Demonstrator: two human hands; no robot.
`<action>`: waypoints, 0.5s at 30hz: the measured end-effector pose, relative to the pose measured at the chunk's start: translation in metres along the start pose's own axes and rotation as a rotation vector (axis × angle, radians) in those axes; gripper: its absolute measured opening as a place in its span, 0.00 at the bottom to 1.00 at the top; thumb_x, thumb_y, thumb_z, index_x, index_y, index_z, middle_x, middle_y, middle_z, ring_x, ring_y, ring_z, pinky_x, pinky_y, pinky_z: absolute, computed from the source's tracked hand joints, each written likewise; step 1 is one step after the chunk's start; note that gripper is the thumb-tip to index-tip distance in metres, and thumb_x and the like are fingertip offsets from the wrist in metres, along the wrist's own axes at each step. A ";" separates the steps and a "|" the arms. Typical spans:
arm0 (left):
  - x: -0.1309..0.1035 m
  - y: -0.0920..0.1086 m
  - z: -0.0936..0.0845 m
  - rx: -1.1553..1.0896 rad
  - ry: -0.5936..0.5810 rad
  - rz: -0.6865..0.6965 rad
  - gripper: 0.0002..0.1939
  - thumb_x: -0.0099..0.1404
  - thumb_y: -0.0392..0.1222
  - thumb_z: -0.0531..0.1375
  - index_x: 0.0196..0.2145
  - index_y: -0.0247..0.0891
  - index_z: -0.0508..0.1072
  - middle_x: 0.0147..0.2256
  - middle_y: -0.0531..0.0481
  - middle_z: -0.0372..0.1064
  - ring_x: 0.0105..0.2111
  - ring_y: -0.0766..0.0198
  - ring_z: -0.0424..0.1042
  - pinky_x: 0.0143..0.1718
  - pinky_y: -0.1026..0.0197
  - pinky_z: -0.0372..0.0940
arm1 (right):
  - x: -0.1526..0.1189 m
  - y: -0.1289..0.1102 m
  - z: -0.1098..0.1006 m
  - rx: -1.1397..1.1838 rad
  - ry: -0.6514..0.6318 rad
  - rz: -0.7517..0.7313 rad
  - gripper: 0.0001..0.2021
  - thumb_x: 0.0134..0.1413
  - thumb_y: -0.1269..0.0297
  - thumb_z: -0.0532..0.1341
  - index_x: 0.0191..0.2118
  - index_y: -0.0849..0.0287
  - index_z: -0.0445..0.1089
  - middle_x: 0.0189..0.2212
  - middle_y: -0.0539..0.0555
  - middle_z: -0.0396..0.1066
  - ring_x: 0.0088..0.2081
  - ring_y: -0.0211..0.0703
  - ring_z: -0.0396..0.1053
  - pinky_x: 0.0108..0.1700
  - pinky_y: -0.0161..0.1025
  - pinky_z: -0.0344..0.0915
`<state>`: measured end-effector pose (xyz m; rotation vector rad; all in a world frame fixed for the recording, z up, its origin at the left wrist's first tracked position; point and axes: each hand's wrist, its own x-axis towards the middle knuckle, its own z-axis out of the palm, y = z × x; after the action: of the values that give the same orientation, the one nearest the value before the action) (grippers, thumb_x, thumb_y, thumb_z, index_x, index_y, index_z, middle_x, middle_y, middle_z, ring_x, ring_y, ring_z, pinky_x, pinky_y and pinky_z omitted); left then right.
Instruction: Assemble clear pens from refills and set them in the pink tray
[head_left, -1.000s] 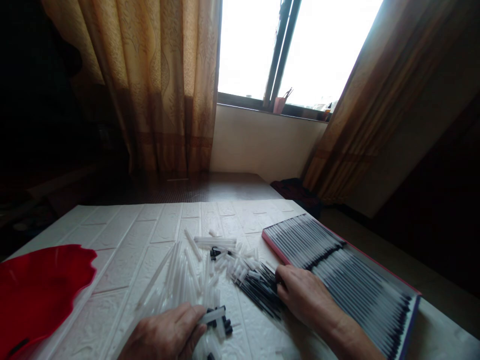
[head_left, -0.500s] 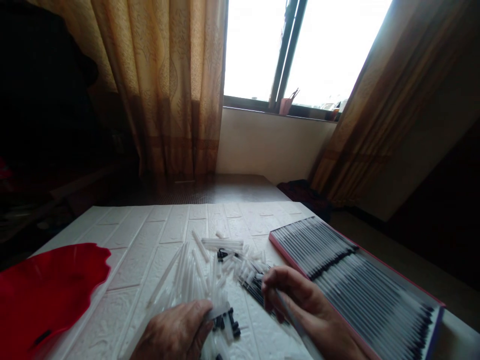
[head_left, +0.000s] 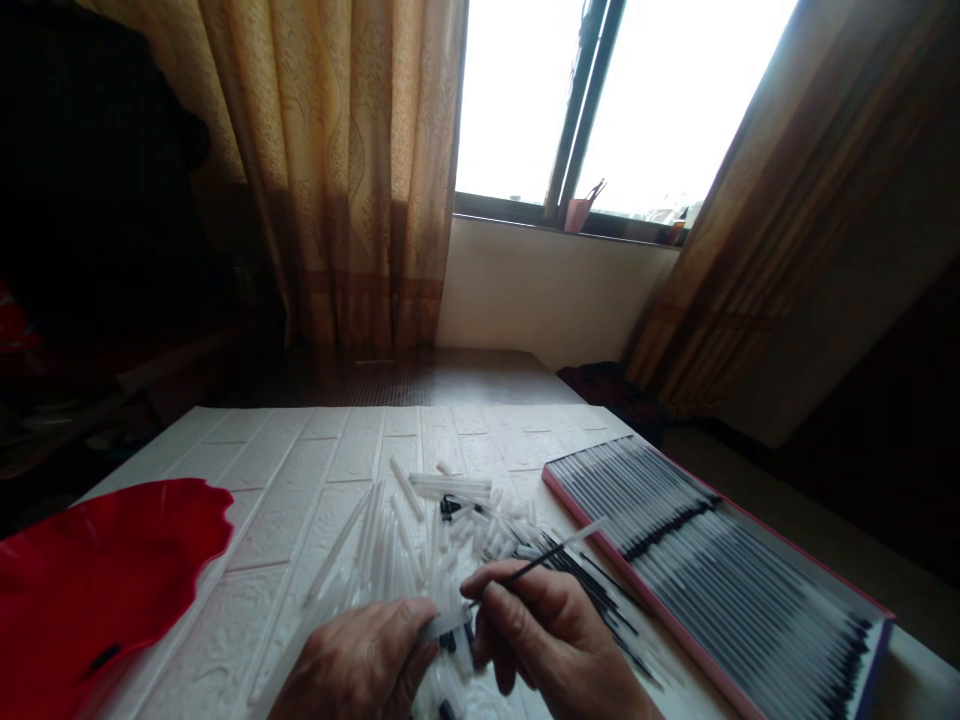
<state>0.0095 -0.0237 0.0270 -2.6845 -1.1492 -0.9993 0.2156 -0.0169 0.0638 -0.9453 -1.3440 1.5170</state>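
My left hand is closed around a translucent tube whose end points right. My right hand pinches a thin black refill with a pale, clear end rising to the upper right; its other end is close to the tube. Beside my left hand lies a pile of clear tubes. Short translucent pieces are heaped beyond the hands, and thin black refills lie to the right of my right hand. Small black caps show partly between the hands.
A pink-edged box filled with rows of black-and-clear pens stands at the right. On the left is a red scalloped tray with a small black piece in it. Behind the white brick-patterned tabletop is a dark wooden surface.
My right hand has moved left towards my left hand, and the refill between its fingers now points up and right. More black refills show on the table. The view has shifted slightly.
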 end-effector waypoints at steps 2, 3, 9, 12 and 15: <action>0.002 0.001 -0.001 0.017 0.034 0.016 0.12 0.79 0.43 0.44 0.46 0.43 0.65 0.29 0.54 0.77 0.27 0.63 0.80 0.29 0.65 0.73 | 0.006 -0.004 0.002 -0.075 -0.063 0.014 0.30 0.54 0.36 0.62 0.40 0.64 0.75 0.19 0.47 0.66 0.18 0.31 0.59 0.20 0.29 0.58; 0.003 0.002 -0.002 0.023 0.055 0.018 0.13 0.80 0.44 0.43 0.45 0.42 0.66 0.28 0.54 0.77 0.26 0.63 0.80 0.27 0.65 0.73 | 0.009 -0.008 0.004 -0.117 -0.098 0.023 0.30 0.55 0.36 0.61 0.40 0.64 0.75 0.18 0.47 0.65 0.18 0.31 0.58 0.20 0.29 0.56; 0.010 0.004 -0.010 -0.054 0.151 -0.062 0.14 0.80 0.44 0.43 0.39 0.44 0.65 0.26 0.55 0.75 0.24 0.64 0.79 0.25 0.67 0.71 | 0.021 -0.053 0.021 -0.568 -0.266 -0.137 0.13 0.65 0.61 0.58 0.43 0.60 0.78 0.23 0.49 0.71 0.24 0.34 0.67 0.27 0.30 0.62; 0.011 0.002 -0.011 -0.057 0.178 -0.051 0.13 0.80 0.45 0.43 0.42 0.43 0.65 0.29 0.53 0.77 0.25 0.63 0.80 0.27 0.66 0.72 | 0.025 -0.076 0.028 -0.817 -0.298 -0.183 0.11 0.62 0.63 0.60 0.41 0.59 0.80 0.22 0.49 0.72 0.24 0.36 0.69 0.28 0.32 0.62; 0.011 0.000 -0.014 -0.064 0.211 -0.040 0.13 0.80 0.46 0.42 0.48 0.44 0.64 0.31 0.53 0.78 0.28 0.63 0.81 0.29 0.67 0.73 | 0.028 -0.089 0.027 -0.874 -0.330 -0.158 0.15 0.57 0.58 0.66 0.49 0.56 0.78 0.24 0.49 0.75 0.26 0.38 0.71 0.27 0.33 0.62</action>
<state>0.0075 -0.0203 0.0442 -2.5346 -1.1515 -1.3102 0.1922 0.0041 0.1562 -1.0806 -2.3501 0.9631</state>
